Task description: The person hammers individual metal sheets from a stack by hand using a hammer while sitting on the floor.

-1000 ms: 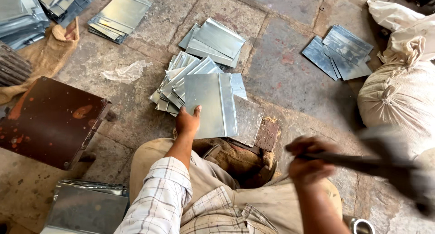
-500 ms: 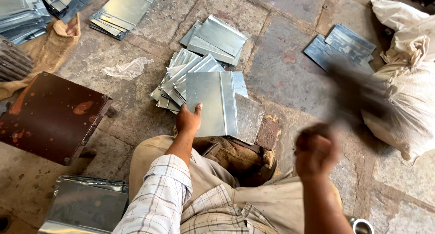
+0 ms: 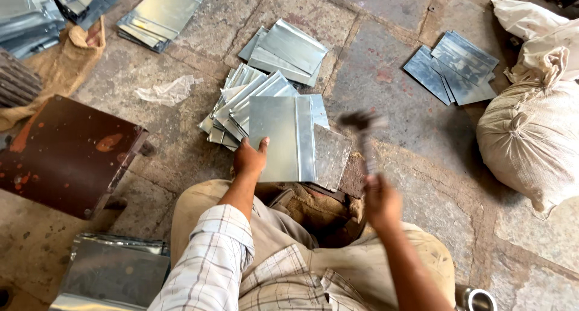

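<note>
My left hand (image 3: 250,159) presses down on the near left corner of a grey metal sheet (image 3: 282,136) that has a raised fold down its right side. The sheet lies on an anvil block (image 3: 353,181) between my knees. My right hand (image 3: 381,199) grips the handle of a hammer (image 3: 362,136); its blurred head is just above the sheet's right edge. Under and beyond the sheet lies a fanned pile of similar folded sheets (image 3: 241,103).
More sheet stacks lie beyond (image 3: 286,49), at the far right (image 3: 453,70) and at the top left (image 3: 160,15). A rusty brown plate (image 3: 63,154) sits left, shiny sheets (image 3: 114,272) lie near left, and tied sacks (image 3: 531,130) stand right. A metal cup (image 3: 476,299) is by my right knee.
The hammer swung from low on my right, up and over, down to the sheet's right edge. My left hand stayed on the sheet.
</note>
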